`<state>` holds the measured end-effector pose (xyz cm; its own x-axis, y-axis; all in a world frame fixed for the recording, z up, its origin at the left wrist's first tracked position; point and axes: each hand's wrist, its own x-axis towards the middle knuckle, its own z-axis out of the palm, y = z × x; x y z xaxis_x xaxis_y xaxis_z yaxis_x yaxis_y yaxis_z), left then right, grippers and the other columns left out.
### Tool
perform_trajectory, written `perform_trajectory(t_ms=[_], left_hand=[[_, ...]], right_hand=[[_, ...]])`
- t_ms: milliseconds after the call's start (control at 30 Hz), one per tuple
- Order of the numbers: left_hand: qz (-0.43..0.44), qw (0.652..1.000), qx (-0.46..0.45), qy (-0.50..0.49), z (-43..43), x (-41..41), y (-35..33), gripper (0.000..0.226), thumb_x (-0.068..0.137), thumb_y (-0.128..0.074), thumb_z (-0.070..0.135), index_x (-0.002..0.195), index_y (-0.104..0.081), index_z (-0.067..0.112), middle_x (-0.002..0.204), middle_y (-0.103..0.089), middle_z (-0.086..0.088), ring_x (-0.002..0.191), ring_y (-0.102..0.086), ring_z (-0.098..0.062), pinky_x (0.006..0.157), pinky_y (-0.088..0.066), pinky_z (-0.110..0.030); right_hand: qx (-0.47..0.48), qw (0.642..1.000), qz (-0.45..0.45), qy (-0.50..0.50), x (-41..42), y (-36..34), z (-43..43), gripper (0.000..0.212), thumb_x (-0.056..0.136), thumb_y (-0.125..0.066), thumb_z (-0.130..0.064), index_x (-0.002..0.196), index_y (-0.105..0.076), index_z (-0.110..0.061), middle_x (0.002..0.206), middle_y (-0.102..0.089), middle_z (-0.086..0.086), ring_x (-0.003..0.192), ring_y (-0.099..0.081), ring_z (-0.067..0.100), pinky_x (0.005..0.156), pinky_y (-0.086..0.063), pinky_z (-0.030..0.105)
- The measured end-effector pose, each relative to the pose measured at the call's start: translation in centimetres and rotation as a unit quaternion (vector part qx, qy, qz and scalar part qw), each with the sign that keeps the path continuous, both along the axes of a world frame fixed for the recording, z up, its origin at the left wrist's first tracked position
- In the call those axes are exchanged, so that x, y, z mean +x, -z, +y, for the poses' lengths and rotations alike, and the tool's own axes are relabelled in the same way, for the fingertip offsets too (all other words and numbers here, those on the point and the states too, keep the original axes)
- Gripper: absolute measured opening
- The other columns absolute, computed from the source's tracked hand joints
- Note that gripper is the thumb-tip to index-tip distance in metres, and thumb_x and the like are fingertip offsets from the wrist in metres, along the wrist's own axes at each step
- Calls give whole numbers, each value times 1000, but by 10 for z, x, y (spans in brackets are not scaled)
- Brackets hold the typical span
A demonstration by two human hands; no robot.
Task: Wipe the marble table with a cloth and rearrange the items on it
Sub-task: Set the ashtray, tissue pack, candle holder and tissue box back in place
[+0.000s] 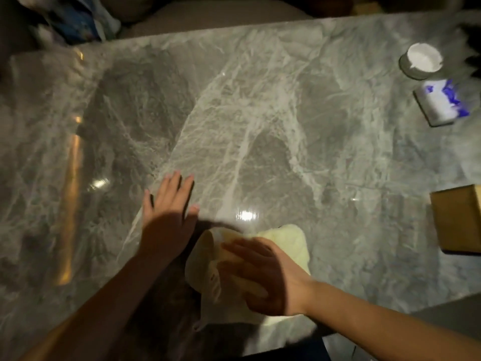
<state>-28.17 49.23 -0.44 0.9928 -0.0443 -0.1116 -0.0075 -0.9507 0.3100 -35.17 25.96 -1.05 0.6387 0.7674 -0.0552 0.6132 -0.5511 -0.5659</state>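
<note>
The grey marble table (260, 105) with white veins fills the view. A pale yellow cloth (283, 243) lies crumpled on it near the front edge. My right hand (265, 277) presses flat on top of the cloth, fingers pointing left. My left hand (169, 217) rests flat on the bare marble just left of the cloth, fingers spread and holding nothing. At the far right stand a small round jar with a white top (421, 61), a white and blue packet (440, 102) in front of it, and a brown cardboard box (455, 220) cut off by the frame edge.
Behind the table's far edge lie a grey cushion (208, 14) and a blue and white bag (78, 19). Bright light reflections sit on the marble near the cloth. The room is dim.
</note>
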Motion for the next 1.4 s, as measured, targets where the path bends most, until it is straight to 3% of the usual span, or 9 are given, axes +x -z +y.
perform_trajectory(t_ms=[133,200,367,467,967,1133,1300,1400], left_hand=[[17,1000,-21,8,-48,12,-35,70,84,-12,54,150,-10,31,160,-5,8,147,2,-9,116,6,-48],[-1,999,-28,17,-70,21,-54,67,87,-10,54,150,-2,33,160,2,10,146,10,-8,115,11,-47],[-40,999,-13,32,-132,44,-93,63,91,-8,55,149,4,34,159,11,10,145,18,-9,115,14,-46],[-50,997,-11,48,-174,58,-107,63,91,-7,56,148,9,36,157,15,11,144,20,-8,115,14,-47],[-2,994,-13,111,-368,88,-95,71,83,0,64,146,14,37,152,26,15,141,28,-7,116,15,-49],[7,994,-37,101,-407,104,-82,71,83,-5,63,148,8,36,155,18,14,142,24,-9,115,15,-48],[53,994,-59,69,-454,114,-61,75,81,-4,64,149,7,35,158,13,12,141,23,-8,116,10,-46],[117,987,-104,41,-478,122,-50,63,95,-23,53,149,5,35,159,12,10,145,16,-12,117,5,-45]], right_hand=[[-91,991,-99,23,39,-26,-28,69,80,-55,-44,145,-35,-30,158,-24,1,146,-16,22,115,-15,51],[-156,976,-146,46,62,-43,-43,69,84,-43,-49,148,-26,-31,158,-18,3,145,-12,25,114,-21,57],[-141,971,-152,116,96,-89,-107,66,94,-36,-49,153,-10,-32,162,0,-1,149,6,22,115,-2,56],[-141,965,-161,149,112,-107,-153,64,95,-32,-49,153,-10,-32,162,3,-3,148,9,20,117,0,55],[-171,935,-76,302,139,-101,-380,67,90,-18,-53,152,2,-36,160,13,-8,145,20,12,118,0,46],[-162,927,-39,337,153,-82,-420,69,87,-14,-55,151,4,-37,160,15,-10,145,19,10,118,0,43],[-161,913,7,375,177,-62,-442,67,98,-33,-43,152,5,-33,160,14,-8,147,15,13,119,-2,46],[-166,909,26,382,192,-53,-452,66,99,-34,-40,152,3,-30,160,12,-9,147,12,12,118,1,44]])
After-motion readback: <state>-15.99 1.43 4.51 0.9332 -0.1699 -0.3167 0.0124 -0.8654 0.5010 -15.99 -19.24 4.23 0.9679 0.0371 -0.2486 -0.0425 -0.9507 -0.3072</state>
